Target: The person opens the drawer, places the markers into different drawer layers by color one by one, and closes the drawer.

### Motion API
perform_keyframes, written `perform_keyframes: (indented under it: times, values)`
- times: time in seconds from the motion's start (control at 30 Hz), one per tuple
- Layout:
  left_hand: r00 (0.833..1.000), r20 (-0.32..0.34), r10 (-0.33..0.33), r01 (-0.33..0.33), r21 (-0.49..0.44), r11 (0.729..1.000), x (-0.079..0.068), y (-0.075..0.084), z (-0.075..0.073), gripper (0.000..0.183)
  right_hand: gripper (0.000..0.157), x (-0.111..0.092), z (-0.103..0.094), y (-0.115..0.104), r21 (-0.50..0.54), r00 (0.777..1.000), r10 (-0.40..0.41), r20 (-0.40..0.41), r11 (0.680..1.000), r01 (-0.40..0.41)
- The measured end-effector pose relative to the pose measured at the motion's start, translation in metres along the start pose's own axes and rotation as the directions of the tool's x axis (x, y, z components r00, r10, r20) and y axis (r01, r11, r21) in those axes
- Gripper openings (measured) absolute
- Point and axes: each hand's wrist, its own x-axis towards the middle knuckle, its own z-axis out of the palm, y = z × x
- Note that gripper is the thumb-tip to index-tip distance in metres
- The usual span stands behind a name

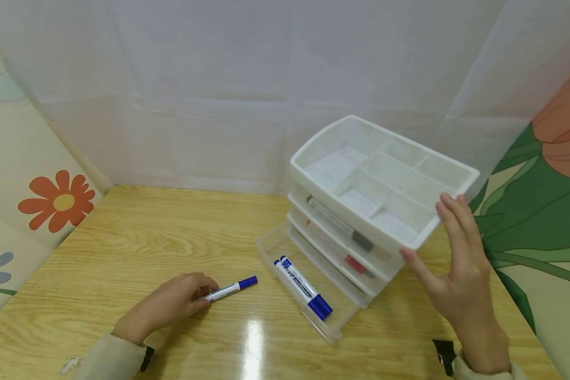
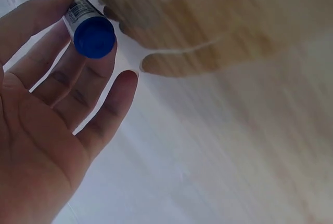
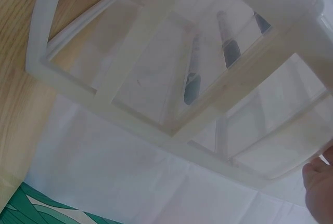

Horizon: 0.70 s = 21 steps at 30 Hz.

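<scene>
My left hand (image 1: 178, 298) pinches a white marker (image 1: 228, 291) with a blue cap between thumb and fingers, low over the table. In the left wrist view, the marker's blue end (image 2: 94, 38) points toward the camera. To its right, a white plastic drawer organizer (image 1: 313, 179) has its bottom drawer (image 1: 334, 330) pulled out. Two blue-capped markers (image 1: 296, 279) lie side by side in that drawer. My right hand (image 1: 463, 274) rests against the organizer's top right side, thumb at the near corner and fingers extended along the edge.
The closed upper drawers hold a dark-capped marker (image 1: 361, 241) and a red-capped marker (image 1: 355, 264). Divided compartments (image 1: 389, 179) form the organizer's top. A white sheet (image 1: 195, 105) hangs behind the wooden table (image 1: 171, 227). A small white scrap (image 1: 69, 365) lies at lower left.
</scene>
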Motion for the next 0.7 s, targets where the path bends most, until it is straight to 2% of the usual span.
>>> perform_keyframes:
  times: [0.2,0.43,0.7]
  values:
    - [1.0,0.002,0.014,-0.014,-0.006,1.0,0.0,0.001,-0.002,0.021,0.08,0.0,0.0,0.0,0.003,1.0,-0.003,-0.006,1.0,0.003]
    - [0.998,-0.046,0.046,-0.045,0.029,0.999,0.002,0.004,-0.006,0.019,0.08,0.0,0.0,0.0,0.002,1.0,-0.002,-0.005,1.0,0.002]
    - [0.995,-0.068,0.073,-0.07,0.036,0.997,0.005,0.012,-0.012,0.02,0.081,0.0,0.0,0.0,-0.007,1.0,0.007,-0.002,1.0,-0.007]
